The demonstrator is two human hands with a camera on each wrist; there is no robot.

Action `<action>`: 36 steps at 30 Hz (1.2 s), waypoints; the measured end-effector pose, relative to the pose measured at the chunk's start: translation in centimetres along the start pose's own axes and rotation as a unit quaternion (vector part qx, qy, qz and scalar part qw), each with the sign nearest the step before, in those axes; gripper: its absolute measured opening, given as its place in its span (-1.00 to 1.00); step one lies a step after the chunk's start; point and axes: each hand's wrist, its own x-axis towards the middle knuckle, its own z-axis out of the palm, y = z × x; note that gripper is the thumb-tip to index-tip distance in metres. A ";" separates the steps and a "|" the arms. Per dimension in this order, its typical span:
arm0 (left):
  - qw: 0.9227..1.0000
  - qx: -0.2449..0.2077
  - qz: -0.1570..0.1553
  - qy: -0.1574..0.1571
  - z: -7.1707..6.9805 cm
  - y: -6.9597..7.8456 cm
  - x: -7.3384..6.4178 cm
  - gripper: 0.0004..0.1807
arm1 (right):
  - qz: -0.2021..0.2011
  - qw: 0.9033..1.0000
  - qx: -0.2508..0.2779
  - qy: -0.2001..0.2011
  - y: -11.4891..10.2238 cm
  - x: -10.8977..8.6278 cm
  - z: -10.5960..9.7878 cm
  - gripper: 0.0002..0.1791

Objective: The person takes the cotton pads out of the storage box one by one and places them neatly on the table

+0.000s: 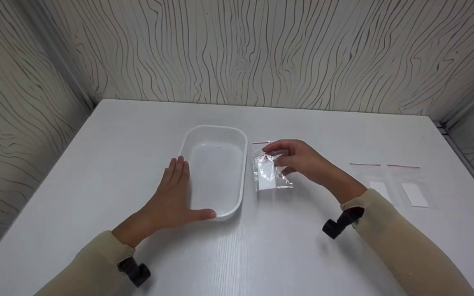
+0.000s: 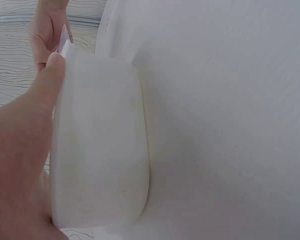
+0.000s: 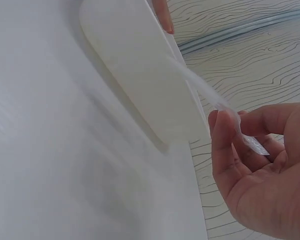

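A white rectangular plastic container [image 1: 216, 176] stands upright on the table. My left hand [image 1: 173, 197] rests against its left side with straight fingers, the thumb touching the near rim. In the left wrist view the same thumb [image 2: 52, 75] lies along the container's edge. Just right of the container, my right hand [image 1: 298, 158] pinches a clear zip-lock bag [image 1: 265, 174] with a white rectangular piece inside. The right wrist view shows the bag [image 3: 210, 92] edge-on between thumb and fingers, raised above the table and near the container's wall.
Two more clear zip-lock bags with red strips, the nearer one [image 1: 379, 189] and the farther one [image 1: 414, 193], lie flat on the white table [image 1: 237, 263] at the right, close to my right forearm. Wood-patterned panels [image 1: 241, 53] enclose the table's back and sides.
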 end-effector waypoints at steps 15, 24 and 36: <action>1.000 0.011 -0.007 -0.004 0.0 0.0 0.0 0.54 | 0.022 1.000 -0.004 0.012 2.4 -1.3 -2.4 -0.47; 1.000 0.010 -0.002 -0.002 0.0 0.1 0.0 0.53 | 0.039 0.999 -0.009 0.022 3.6 -2.1 -3.8 -0.47; 1.000 0.006 -0.003 -0.002 0.0 0.0 0.0 0.54 | 0.060 0.997 -0.041 0.028 5.2 -3.1 -5.6 -0.47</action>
